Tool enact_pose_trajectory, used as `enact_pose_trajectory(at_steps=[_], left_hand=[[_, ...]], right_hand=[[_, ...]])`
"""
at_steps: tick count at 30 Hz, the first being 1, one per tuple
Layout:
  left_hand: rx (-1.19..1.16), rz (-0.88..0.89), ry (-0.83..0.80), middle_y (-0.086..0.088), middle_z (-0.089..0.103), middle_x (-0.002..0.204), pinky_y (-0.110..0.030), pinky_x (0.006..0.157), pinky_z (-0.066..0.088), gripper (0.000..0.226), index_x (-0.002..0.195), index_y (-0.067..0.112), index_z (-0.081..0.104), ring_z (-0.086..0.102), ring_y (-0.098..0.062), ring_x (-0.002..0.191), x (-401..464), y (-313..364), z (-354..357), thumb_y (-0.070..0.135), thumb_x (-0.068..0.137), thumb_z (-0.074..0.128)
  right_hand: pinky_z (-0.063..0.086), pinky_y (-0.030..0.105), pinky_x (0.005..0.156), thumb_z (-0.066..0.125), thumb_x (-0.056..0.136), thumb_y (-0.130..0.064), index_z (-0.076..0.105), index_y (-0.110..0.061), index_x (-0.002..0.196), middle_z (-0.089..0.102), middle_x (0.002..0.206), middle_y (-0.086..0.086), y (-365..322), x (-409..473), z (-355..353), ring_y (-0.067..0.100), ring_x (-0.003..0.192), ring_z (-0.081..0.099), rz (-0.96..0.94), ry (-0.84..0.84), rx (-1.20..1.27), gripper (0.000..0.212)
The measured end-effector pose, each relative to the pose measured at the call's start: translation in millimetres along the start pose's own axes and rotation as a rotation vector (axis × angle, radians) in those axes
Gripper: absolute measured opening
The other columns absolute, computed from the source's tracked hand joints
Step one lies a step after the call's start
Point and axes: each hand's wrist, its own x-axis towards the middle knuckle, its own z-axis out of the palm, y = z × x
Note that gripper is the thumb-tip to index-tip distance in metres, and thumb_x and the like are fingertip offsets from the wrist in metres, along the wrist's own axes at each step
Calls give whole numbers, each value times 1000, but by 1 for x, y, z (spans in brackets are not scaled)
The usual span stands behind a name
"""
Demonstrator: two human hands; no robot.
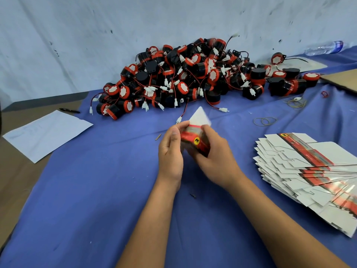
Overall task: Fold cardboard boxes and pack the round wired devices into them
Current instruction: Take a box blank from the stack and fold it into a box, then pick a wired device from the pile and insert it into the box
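Gripping 1 box w/ both hands' fingers; devices piled, prob. 50+.

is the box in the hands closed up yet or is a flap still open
Still open: the box, gripped by the left hand and right hand, has a white flap sticking up at its far end.

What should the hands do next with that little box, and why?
Probably tuck in the white flap that sticks up. Both the left hand and the right hand grip the small box, so it looks half folded. The pile of round devices waits behind.
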Motion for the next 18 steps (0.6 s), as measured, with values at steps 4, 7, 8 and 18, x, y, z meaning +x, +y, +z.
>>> enact_pose_trajectory(at_steps=[4,7,8,18], left_hand=[[230,35,-68,-6,71,114,-37,93,56,43,124,26,60,69,-21,106,-1,0,-3,51,89,64],[287,60,80,-4,70,101,-40,84,56,25,117,18,57,68,-21,93,2,-8,-9,35,99,62],[324,77,175,-1,69,96,-40,82,55,14,114,16,57,67,-21,89,5,-10,-12,25,103,59],[513,182,531,10,58,100,-12,68,36,15,120,9,54,49,-2,83,26,-21,-29,11,107,45]], right_hand=[[36,42,94,52,84,-33,57,-33,115,61,107,-17,-9,1,6,20,107,49,-92,-143,-704,32],[26,50,113,50,77,-34,58,-33,122,60,113,-16,-15,-4,17,19,121,47,-150,-266,-767,45],[24,48,114,53,76,-30,59,-30,121,59,118,-13,-17,-7,18,20,126,45,-202,-226,-695,45],[33,37,104,54,100,-29,52,-14,135,50,131,14,40,95,28,35,125,35,254,-105,-577,38]])
